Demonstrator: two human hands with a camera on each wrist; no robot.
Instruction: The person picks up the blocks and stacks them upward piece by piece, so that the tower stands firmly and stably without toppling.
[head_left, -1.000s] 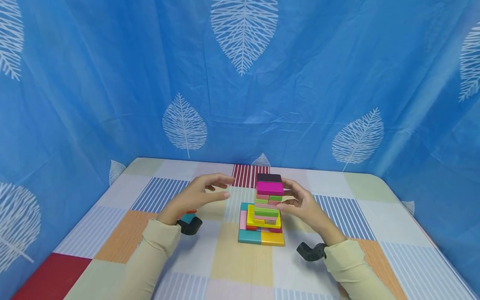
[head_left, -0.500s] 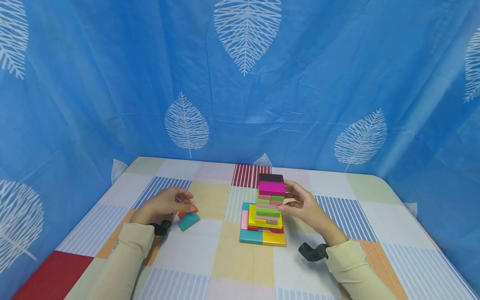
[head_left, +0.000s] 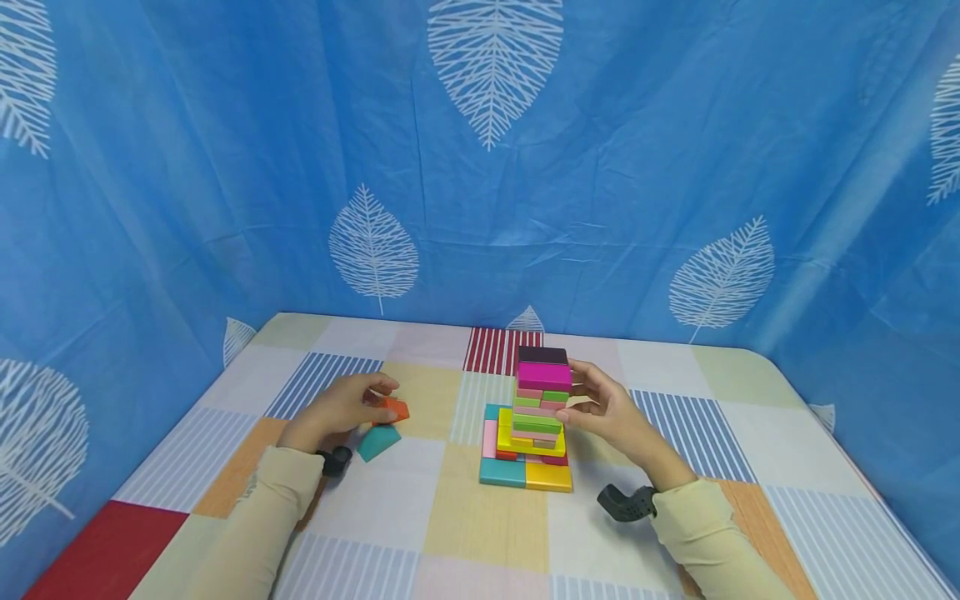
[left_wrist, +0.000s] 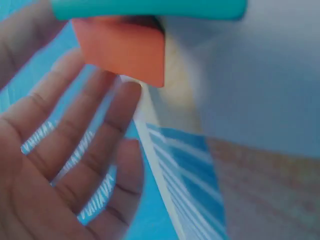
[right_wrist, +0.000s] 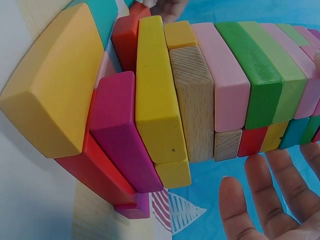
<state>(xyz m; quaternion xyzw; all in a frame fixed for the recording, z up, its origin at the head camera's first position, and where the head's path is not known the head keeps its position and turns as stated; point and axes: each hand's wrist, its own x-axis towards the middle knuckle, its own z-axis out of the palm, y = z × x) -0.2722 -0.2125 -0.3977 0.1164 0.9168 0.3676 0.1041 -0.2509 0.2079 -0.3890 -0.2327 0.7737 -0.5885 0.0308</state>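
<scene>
My left hand [head_left: 347, 408] pinches an orange block [head_left: 397, 409] between thumb and fingers, at the left of the table in the head view. Just in front of it a teal block [head_left: 378, 442] lies on the cloth. In the left wrist view, the teal block's edge crosses the top and partly covers the orange one. A tower of coloured blocks [head_left: 536, 424] stands right of centre, a magenta block [head_left: 544, 375] and a dark block [head_left: 542, 356] at its top. Beside it, my right hand [head_left: 609, 414] rests thumb and loosely spread fingers against the tower's right side.
A patchwork-patterned cloth [head_left: 480, 525] covers the table. Blue curtains [head_left: 600, 167] with white leaves hang behind and at both sides. The tower's wide base of flat blocks [head_left: 502, 472] sticks out toward the front. Each wrist wears a black camera.
My left hand has come from near the tower back to the left and taken hold of the orange block, which has shifted right and away from the teal one. The right hand has stayed at the tower.
</scene>
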